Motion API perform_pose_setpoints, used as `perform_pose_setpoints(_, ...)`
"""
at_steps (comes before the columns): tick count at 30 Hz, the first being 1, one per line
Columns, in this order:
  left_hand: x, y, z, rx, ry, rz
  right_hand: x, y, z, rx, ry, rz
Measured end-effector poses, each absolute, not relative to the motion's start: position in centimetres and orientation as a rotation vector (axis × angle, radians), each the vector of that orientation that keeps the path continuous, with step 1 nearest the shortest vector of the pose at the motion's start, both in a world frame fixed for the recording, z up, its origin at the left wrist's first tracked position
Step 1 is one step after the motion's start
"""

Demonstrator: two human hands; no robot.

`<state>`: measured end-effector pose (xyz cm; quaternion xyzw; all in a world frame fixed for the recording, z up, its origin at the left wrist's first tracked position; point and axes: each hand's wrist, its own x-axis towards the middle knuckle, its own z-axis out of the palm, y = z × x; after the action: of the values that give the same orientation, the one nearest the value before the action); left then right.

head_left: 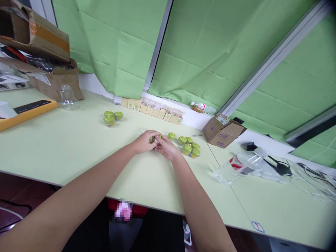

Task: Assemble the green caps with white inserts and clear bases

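Above the middle of the table my left hand (145, 141) and my right hand (166, 147) meet, their fingers closed round one small green-lidded container (152, 139). Most of it is hidden behind my fingers. Just right of my right hand stands a group of several similar green-lidded containers (187, 149) with clear bottoms and small loops on top. Three more green-lidded containers (109, 120) sit together farther left. A faint clear plastic piece (141, 131) lies just behind my left hand.
A row of small beige boxes (157, 111) lines the back edge. At left are torn cardboard boxes (56, 82), a clear dome (68, 98) and an orange-edged device (34, 113). To the right stand a cardboard box (222, 131), a large clear bottle (236, 168) and cables (280, 166).
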<state>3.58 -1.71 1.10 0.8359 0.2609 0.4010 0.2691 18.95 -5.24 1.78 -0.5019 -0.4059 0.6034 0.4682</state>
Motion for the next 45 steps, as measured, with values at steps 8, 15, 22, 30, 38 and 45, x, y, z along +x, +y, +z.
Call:
perform_pose_setpoints(8, 3.4, -1.0, 0.0, 2.098, 0.675, 1.023, 19.9, -5.2, 2.0, -1.319, -1.081, 1.492)
perform_pose_setpoints(15, 3.9, -0.9, -0.3, 2.045, 0.608, 1.017, 19.5, -5.4, 2.2, -1.373, -1.07, 1.471)
perform_pose_setpoints(22, 4.1, -0.6, -0.3, 2.039, 0.541, 1.007, 19.4, -5.4, 2.4, -1.405, -1.061, 1.459)
perform_pose_setpoints(30, 3.7, -0.6, -0.3, 1.922, 0.532, 0.919, 19.8, -5.3, 2.3, -1.363, -1.099, 1.502)
perform_pose_setpoints(38, 3.6, -0.8, 0.1, 1.753, 0.571, 0.842, 19.8, -5.4, 2.3, -1.359, -1.1, 1.493)
perform_pose_setpoints(45, 3.9, 0.1, -0.2, 1.472, 0.67, 0.907, 20.2, -5.1, 2.2, -1.273, -0.893, 1.601)
